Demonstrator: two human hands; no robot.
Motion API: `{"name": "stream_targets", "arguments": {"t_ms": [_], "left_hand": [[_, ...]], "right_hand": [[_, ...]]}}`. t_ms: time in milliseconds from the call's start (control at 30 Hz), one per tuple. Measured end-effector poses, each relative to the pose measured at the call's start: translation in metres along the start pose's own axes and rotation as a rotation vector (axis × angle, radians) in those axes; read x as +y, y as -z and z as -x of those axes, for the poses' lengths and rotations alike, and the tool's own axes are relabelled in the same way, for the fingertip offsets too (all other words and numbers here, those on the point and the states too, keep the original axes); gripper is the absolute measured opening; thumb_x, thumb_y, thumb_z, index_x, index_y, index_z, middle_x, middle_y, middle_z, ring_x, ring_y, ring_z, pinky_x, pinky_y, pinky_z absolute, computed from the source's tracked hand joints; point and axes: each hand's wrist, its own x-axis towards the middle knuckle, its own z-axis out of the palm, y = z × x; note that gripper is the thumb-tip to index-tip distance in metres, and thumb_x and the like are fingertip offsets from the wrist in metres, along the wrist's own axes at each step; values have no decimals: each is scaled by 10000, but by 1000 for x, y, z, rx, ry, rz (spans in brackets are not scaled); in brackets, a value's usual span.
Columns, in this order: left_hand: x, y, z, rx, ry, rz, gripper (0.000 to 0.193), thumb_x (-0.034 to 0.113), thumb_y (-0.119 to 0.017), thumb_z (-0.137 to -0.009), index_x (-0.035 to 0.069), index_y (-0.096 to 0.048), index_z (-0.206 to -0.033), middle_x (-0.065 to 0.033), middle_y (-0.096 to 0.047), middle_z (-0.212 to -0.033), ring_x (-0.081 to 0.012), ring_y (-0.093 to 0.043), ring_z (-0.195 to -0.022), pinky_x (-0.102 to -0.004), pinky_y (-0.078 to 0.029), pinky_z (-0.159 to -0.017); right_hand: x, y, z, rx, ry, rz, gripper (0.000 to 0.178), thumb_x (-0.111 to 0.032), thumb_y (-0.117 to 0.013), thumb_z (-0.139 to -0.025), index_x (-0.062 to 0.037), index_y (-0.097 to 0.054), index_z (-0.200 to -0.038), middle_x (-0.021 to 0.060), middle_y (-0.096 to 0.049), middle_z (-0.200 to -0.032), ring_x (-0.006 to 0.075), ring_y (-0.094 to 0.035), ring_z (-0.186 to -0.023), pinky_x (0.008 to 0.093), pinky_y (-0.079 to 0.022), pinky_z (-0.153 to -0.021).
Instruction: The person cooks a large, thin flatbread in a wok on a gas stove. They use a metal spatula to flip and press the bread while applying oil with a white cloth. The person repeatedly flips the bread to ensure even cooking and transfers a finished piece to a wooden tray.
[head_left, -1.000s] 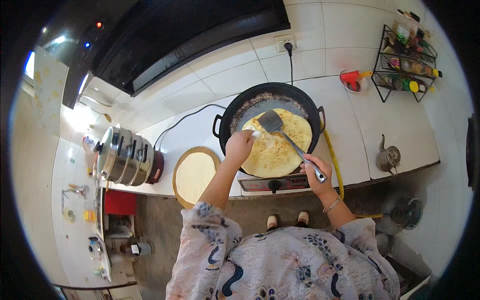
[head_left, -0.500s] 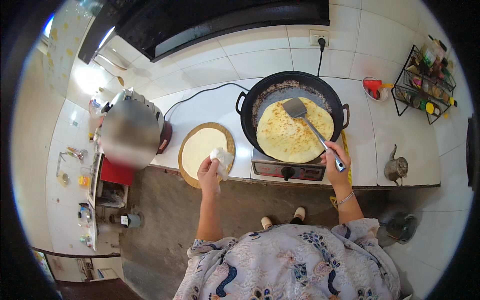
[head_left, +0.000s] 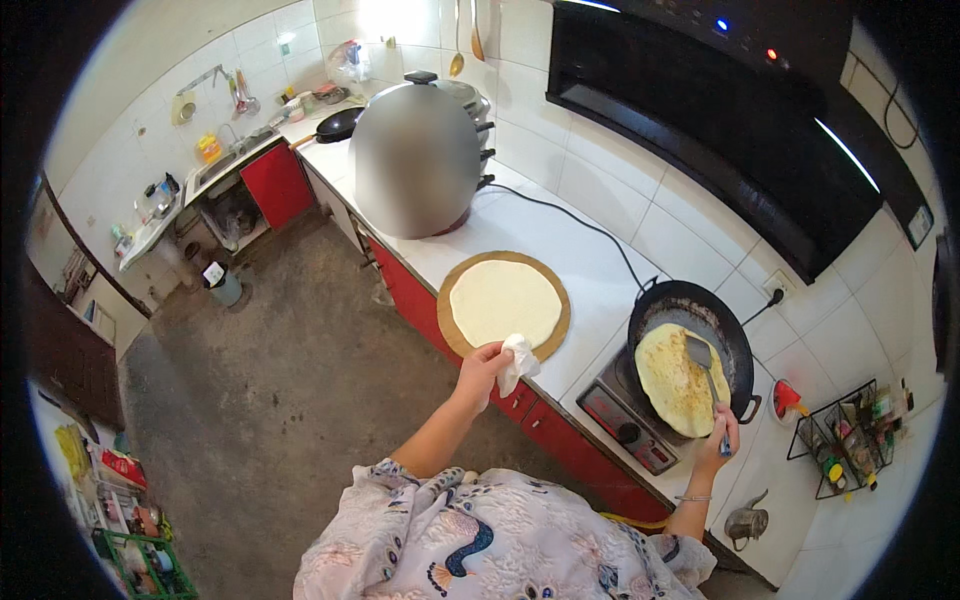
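Observation:
My left hand [head_left: 484,370] pinches a crumpled white cloth or tissue [head_left: 518,362] just in front of a round wooden board [head_left: 451,322]. A flat round of raw dough [head_left: 505,302] lies on that board. My right hand [head_left: 719,436] is closed around the handle of a metal spatula [head_left: 700,352], whose blade presses on a flatbread [head_left: 672,385] with browned patches. The flatbread lies in a black two-handled wok [head_left: 742,345], partly up its near side. Under the wok stands an electric cooker [head_left: 628,425] with a control knob.
A large pot, blurred in part, [head_left: 415,160] stands on the white counter [head_left: 575,240] to the left. At the right are a wire spice rack [head_left: 845,440], a bowl with a red funnel [head_left: 787,398] and a metal kettle [head_left: 747,522]. A black range hood [head_left: 690,130] hangs above.
My view has turned left, so the counter now runs diagonally and more floor shows. Both hands still hold the same things; the spatula stays on the flatbread.

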Motion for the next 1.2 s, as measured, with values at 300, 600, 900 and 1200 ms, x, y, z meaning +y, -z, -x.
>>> {"name": "stream_targets", "arguments": {"t_ms": [300,600,900,1200], "left_hand": [[27,48,-13,49,21,179,190,127,-541,-880,4,-590,-1016,-27,-626,-887,-111,-596,-772,-238,-477,-658],[35,89,-11,73,40,227,175,129,-571,-868,23,-602,-1004,-24,-628,-835,-105,-594,-712,-234,-478,-602],[44,133,-3,137,5,275,162,82,-539,-874,15,-586,-1014,-54,-639,-908,-156,-622,-792,-289,-509,-694],[39,118,-3,100,13,252,141,97,-547,-874,17,-590,-981,-27,-628,-844,-108,-598,-720,-246,-480,-622]], "right_hand": [[-3,-29,18,91,84,84,249,-148,-474,-902,64,-601,-939,132,-625,-986,204,-588,-925,318,-457,-845],[-2,-33,17,125,-1,133,279,-164,-460,-909,62,-607,-983,140,-627,-995,207,-600,-904,318,-472,-830],[0,-44,21,161,11,131,287,-161,-461,-914,68,-603,-1010,149,-628,-1017,218,-602,-941,316,-471,-850],[-7,-43,20,157,21,194,262,-148,-486,-899,63,-619,-980,138,-640,-996,205,-604,-928,315,-474,-835]]}}
